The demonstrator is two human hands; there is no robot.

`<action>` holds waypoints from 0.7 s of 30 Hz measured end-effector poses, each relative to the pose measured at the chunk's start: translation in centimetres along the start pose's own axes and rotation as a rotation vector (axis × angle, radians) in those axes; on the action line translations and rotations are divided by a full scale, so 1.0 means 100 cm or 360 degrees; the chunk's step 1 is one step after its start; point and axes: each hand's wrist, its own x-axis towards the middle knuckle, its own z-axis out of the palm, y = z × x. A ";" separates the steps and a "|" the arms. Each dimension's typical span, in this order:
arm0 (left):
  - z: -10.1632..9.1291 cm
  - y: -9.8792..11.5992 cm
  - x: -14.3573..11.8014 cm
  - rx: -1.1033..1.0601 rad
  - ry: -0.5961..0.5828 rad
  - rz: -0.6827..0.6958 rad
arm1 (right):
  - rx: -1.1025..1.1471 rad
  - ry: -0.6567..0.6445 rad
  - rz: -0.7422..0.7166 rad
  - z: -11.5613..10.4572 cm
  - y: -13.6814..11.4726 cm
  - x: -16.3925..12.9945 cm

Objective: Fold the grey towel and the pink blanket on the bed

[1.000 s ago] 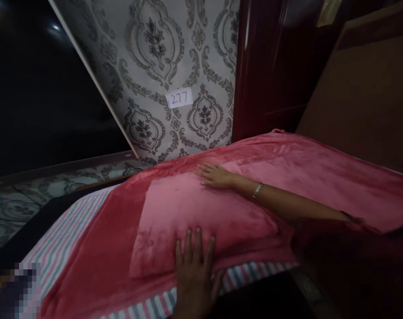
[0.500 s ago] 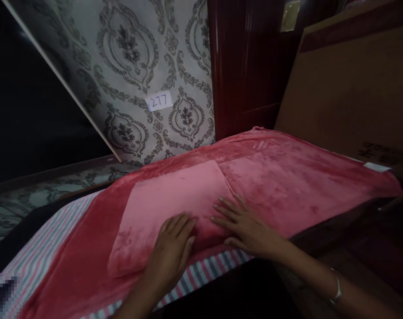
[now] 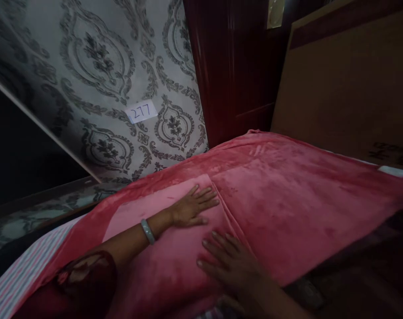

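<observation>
A red plush blanket [image 3: 304,186] covers the bed. On it lies a lighter pink folded cloth or pillow [image 3: 144,212]. My left hand [image 3: 193,206] lies flat on the pink piece near its far right corner, fingers spread, a pale bangle on the wrist. My right hand [image 3: 232,263] rests palm down at the pink piece's right edge, closer to me, fingers apart. Neither hand grips anything.
A striped pink, grey and white sheet [image 3: 18,279] shows at the bed's left. A patterned grey wall with a paper label "277" [image 3: 142,110] stands behind. A dark red wooden door [image 3: 234,71] and a brown board [image 3: 347,84] are at the right.
My left hand has slid from the near edge to the far right corner of the pink piece. My right hand has stayed near the right edge. The view has shifted rightward and closer.
</observation>
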 end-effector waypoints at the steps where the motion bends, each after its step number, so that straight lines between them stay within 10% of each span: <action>1: -0.002 -0.012 0.006 -0.0014 0.0024 -0.0071 | -0.0045 0.0059 -0.0052 0.003 0.002 0.000; 10: 0.011 -0.085 0.034 -0.0409 0.0212 -0.0588 | -0.0505 0.0433 -0.0186 0.033 0.015 0.003; 21: -0.008 -0.064 0.030 0.0175 0.0364 -0.0691 | -0.0274 0.0168 -0.0119 -0.003 0.003 0.003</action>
